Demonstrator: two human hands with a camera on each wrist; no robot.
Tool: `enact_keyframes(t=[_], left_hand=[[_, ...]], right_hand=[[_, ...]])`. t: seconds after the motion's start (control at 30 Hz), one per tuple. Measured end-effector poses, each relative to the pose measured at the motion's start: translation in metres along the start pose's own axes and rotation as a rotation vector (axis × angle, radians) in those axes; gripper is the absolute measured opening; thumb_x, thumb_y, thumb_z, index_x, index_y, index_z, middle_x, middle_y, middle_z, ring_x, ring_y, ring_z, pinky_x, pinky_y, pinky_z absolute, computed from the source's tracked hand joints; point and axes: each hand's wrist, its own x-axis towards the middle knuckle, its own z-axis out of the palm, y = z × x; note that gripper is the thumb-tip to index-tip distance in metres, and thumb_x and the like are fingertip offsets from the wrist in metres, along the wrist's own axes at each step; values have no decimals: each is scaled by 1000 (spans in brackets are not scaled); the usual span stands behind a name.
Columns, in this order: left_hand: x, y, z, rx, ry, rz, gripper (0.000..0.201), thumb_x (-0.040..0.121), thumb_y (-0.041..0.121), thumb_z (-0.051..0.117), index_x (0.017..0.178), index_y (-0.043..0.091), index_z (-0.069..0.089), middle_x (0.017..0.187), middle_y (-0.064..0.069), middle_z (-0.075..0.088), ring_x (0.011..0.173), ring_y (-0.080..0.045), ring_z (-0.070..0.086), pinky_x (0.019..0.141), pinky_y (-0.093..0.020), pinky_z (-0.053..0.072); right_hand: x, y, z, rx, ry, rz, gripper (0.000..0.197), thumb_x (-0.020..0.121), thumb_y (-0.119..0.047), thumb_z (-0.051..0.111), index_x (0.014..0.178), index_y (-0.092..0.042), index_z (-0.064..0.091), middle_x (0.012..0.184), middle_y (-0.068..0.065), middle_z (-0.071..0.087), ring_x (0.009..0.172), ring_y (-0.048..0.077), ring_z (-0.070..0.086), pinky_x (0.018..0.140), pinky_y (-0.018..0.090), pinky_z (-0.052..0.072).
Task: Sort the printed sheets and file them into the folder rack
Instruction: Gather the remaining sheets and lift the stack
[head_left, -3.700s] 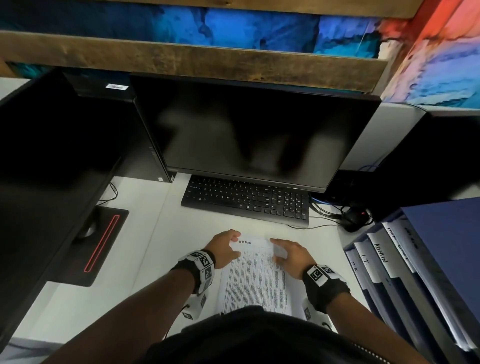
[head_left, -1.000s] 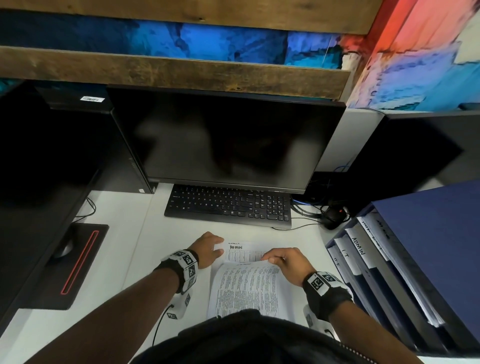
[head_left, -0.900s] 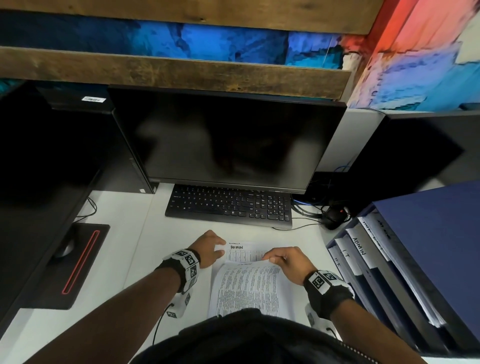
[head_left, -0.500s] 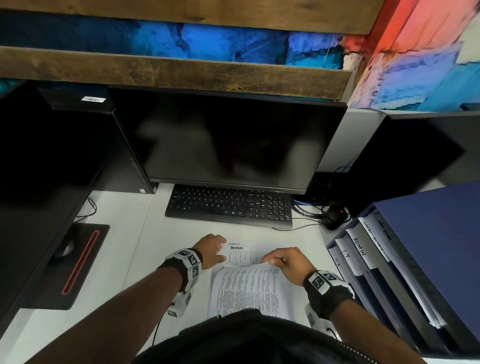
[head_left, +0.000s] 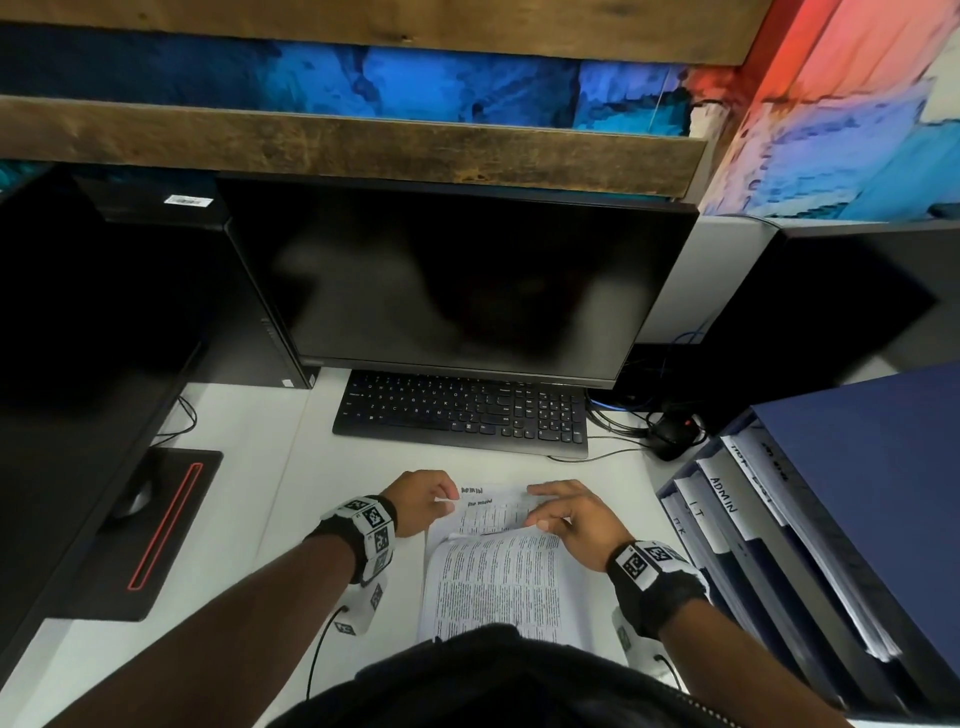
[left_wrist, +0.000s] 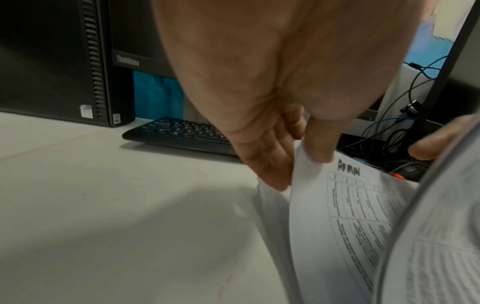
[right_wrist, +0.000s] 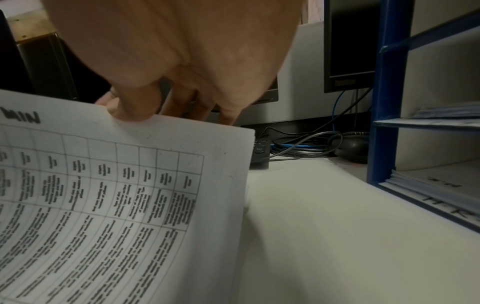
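Note:
A stack of printed sheets (head_left: 496, 577) lies on the white desk in front of me. Its top sheet of dense text is curled back toward me. That uncovers a table sheet hand-marked ADMIN (head_left: 488, 512), whose far end is lifted off the desk. My left hand (head_left: 426, 501) pinches that sheet's far left corner (left_wrist: 306, 162) between thumb and fingers. My right hand (head_left: 561, 514) holds its far edge, thumb on the face (right_wrist: 132, 113) and fingers behind. The blue folder rack (head_left: 857, 467) stands at the right with a folder labelled ADMIN (head_left: 724, 501) beside others.
A black keyboard (head_left: 462, 415) and dark monitor (head_left: 457, 280) sit just beyond the sheets. A mouse (head_left: 670, 434) and tangled cables lie between the keyboard and the rack. A black mouse pad (head_left: 156, 530) and a PC tower (head_left: 249, 291) are on the left.
The top text sheet has been peeled further back toward me, which shows more of the ADMIN sheet. My left hand moved onto its corner, and its far end has lifted.

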Motion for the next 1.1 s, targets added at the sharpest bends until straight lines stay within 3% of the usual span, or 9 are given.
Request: enact_keyframes(t=[0.2,0.37,0.47,0.53,0.67,0.73,0.8,0.97,1.1], left_hand=[[-7,4,-6,-112,-41,39,26,82,12,68,77,37,64,100,6,68,95,-6,62,81,-16,45],[-11,3,-9,-268,-103,28,10,87,17,65,82,25,67,87,10,68,75,4,63,71,-18,49],[-11,8,-10,-397,-104,-59,21,95,31,50,97,16,65,86,1,70,67,-7,62,60,-18,50],[-8,8,-9,-323,-61,-61,29,97,37,45,108,16,61,96,1,68,78,-10,62,66,-20,51],[4,-5,-1,-12,37,-88,41,96,26,48,135,17,44,138,-1,47,122,-18,50,101,-27,39],[9,-9,3,51,-20,-125,48,97,24,47,142,15,35,146,-3,36,131,-20,41,109,-30,33],[12,-11,6,70,-58,-137,50,95,26,50,141,14,35,145,-5,35,129,-20,41,111,-33,32],[15,-13,8,171,6,-59,44,92,28,54,134,17,48,130,0,39,125,-16,39,111,-30,29],[14,-10,5,220,68,6,24,88,27,60,111,25,61,119,8,37,116,-10,36,106,-27,31]], right_hand=[[3,-6,1,28,-41,11,41,93,-14,57,88,-54,62,132,-12,53,126,1,37,108,21,24],[2,-11,-3,39,-47,9,23,94,-20,56,98,-35,73,106,-16,67,103,0,56,88,15,37],[0,-13,-2,19,-37,17,20,95,-23,56,105,-29,71,102,-15,65,96,2,54,80,8,35],[-1,-14,0,-4,-20,6,23,95,-24,55,112,-31,68,104,-13,66,94,2,53,77,5,34],[-1,-16,3,-53,-32,-10,26,96,-24,53,118,-29,66,113,-8,67,98,6,52,81,13,36],[-1,-16,3,-49,-38,-23,26,96,-20,53,116,-26,67,111,-6,67,96,5,50,79,5,33],[-1,-15,2,-29,-37,-23,25,95,-17,53,112,-26,69,107,-5,67,94,5,49,78,1,31],[-4,-10,-1,23,-35,29,25,95,-15,53,102,-29,72,99,-10,65,95,5,52,82,15,38],[-3,-7,0,41,-26,35,25,95,-15,54,98,-31,73,95,-11,65,94,6,52,83,18,38]])
